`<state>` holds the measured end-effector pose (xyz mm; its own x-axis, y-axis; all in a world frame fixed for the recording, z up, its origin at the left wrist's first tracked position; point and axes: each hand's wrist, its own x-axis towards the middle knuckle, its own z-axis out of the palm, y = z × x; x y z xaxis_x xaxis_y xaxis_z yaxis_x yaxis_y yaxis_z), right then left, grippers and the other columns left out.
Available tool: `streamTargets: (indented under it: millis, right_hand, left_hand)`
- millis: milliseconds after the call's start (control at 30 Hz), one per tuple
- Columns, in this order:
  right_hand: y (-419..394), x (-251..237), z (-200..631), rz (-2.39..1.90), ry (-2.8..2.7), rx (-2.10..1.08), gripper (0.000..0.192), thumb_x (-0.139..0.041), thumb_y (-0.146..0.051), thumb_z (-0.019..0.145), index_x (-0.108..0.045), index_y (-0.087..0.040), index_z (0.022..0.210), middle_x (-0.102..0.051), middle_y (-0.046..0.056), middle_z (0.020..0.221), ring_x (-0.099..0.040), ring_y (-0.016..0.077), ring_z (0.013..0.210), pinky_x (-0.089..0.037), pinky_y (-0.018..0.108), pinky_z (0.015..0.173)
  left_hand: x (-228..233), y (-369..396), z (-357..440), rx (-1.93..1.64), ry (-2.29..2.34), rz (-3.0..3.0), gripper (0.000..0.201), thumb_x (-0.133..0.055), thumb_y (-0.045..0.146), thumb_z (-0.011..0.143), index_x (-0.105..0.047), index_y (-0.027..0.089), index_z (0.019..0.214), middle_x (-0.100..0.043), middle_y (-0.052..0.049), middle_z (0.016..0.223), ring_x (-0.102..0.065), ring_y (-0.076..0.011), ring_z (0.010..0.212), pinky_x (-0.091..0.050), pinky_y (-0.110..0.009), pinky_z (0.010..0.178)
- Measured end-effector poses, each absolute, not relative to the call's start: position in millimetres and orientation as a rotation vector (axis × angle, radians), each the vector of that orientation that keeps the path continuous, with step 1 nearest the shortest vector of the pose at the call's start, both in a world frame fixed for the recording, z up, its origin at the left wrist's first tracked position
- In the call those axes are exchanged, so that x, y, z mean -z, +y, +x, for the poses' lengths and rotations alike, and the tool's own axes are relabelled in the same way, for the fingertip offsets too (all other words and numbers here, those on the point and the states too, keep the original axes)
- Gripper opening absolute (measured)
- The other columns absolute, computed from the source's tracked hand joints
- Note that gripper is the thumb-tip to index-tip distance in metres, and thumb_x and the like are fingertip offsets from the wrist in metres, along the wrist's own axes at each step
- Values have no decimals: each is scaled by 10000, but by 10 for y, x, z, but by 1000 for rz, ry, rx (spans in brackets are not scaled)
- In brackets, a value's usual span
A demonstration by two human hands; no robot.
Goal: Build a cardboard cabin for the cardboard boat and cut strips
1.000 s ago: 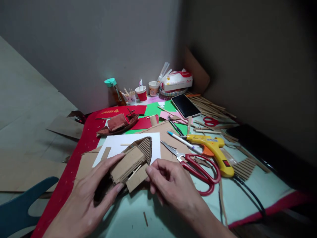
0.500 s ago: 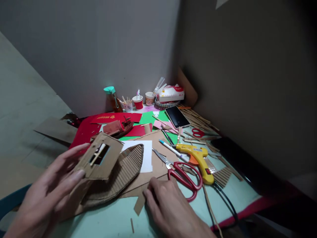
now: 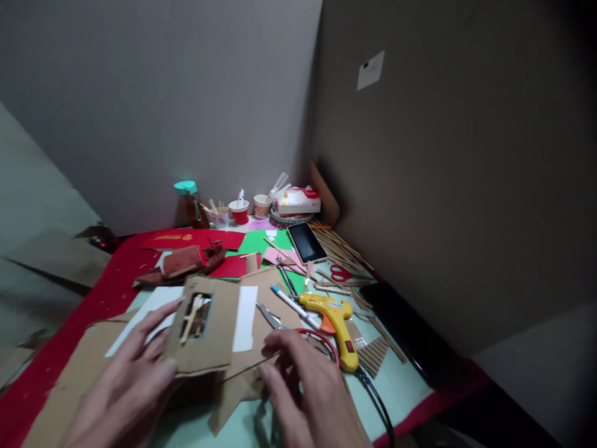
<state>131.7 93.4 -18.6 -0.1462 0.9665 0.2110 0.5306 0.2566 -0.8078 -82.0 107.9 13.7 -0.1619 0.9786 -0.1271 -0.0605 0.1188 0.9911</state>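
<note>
My left hand point(image 3: 135, 373) grips a brown cardboard panel point(image 3: 219, 330) by its left side. The panel has a rectangular cut-out crossed by a thin wooden stick point(image 3: 189, 320). What lies below it is in shadow; the ribbed boat hull is hidden or out of sight. To its right, my right hand point(image 3: 308, 386) hovers over the table with thumb and forefinger apart, and nothing shows between them. Red-handled scissors point(image 3: 321, 336) lie partly behind its fingers. A cardboard scrap point(image 3: 228, 401) lies between the hands.
A yellow glue gun point(image 3: 333, 308) with a black cord lies right of the scissors, near a marker point(image 3: 293, 305). Farther back are a small model boat point(image 3: 184, 261), a phone point(image 3: 306, 242), paper cups point(image 3: 239, 213), wooden strips point(image 3: 342, 246) and a bottle point(image 3: 191, 205).
My left hand has turned the cardboard panel to face me more and brought it closer to my right hand. My right hand has lifted and its fingers have parted. The view has shifted.
</note>
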Motion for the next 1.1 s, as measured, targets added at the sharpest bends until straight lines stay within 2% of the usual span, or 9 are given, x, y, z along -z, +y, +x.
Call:
streamTargets:
  millis: [67,133,233,333,500,667,767,933,1100]
  right_hand:
    - [941,150,1372,-1251,-1537,-921,494,-647,-239,879,-520,-237,1356,-706,68,1191,-714,176,914,-601,221,705]
    - [962,151,1390,-1147,-1470,-1030,828,-735,-211,790,-357,-263,1524,-628,87,1381,-686,203,1096,-610,248,822]
    - [996,180,1412,-1044,-1563,-1043,1048,-779,-172,757,-198,-341,1612,-508,78,1539,-635,238,1228,-580,336,975]
    - [1006,188,1469,-1037,-1617,-1041,1011,-756,-166,803,-196,-384,1615,-481,60,1563,-637,240,1226,-578,364,995]
    - [968,175,1518,-970,-1544,-1053,752,-641,-152,905,-329,-354,1560,-525,59,1527,-640,200,1245,-574,313,1016]
    - [933,223,1475,-982,-1515,-942,567,-646,-133,893,-530,-341,1408,-639,40,1411,-663,199,1237,-585,268,984]
    - [917,281,1453,-1007,-1547,-871,528,-644,-135,904,-565,-359,1375,-679,22,1359,-692,190,1192,-601,239,937]
    - [839,394,1389,-1072,-1590,-760,529,-651,-141,906,-568,-371,1376,-698,15,1350,-706,216,1172,-600,297,977]
    - [815,404,1278,-972,-1651,-679,529,-621,-111,887,-545,-351,1353,-749,24,1241,-727,236,1111,-612,267,881]
  left_hand:
    - [-233,1026,-577,-1245,1376,804,753,-825,568,664,-588,420,1363,-736,-9,1333,-528,-441,1379,-678,-496,847]
    - [-277,997,-394,-1281,1247,783,685,-839,527,677,-607,396,1307,-703,-16,1379,-525,-427,1386,-626,-507,963]
    - [-221,975,-262,-1309,1123,836,620,-824,448,736,-587,395,1306,-659,3,1430,-516,-361,1406,-525,-456,1102]
    - [-109,956,-237,-1281,1136,877,642,-835,457,723,-586,393,1311,-634,0,1452,-503,-348,1415,-507,-433,1112]
    - [-62,924,-213,-1298,1161,874,585,-815,573,707,-652,374,1232,-692,-17,1364,-542,-353,1370,-492,-449,1112]
    - [-132,894,-153,-1332,1210,813,532,-704,557,823,-595,318,1286,-680,-68,1367,-545,-353,1370,-490,-466,1112]
    - [-131,894,-154,-1336,1217,857,516,-637,520,879,-548,304,1339,-641,-94,1420,-552,-368,1364,-539,-482,1058]
    - [-116,866,-184,-1330,1086,866,708,-642,548,850,-402,402,1500,-568,-41,1532,-552,-379,1369,-589,-493,977]
    - [-116,815,-247,-1280,971,631,616,-595,602,865,-492,466,1456,-696,8,1395,-647,-355,1269,-634,-482,869]
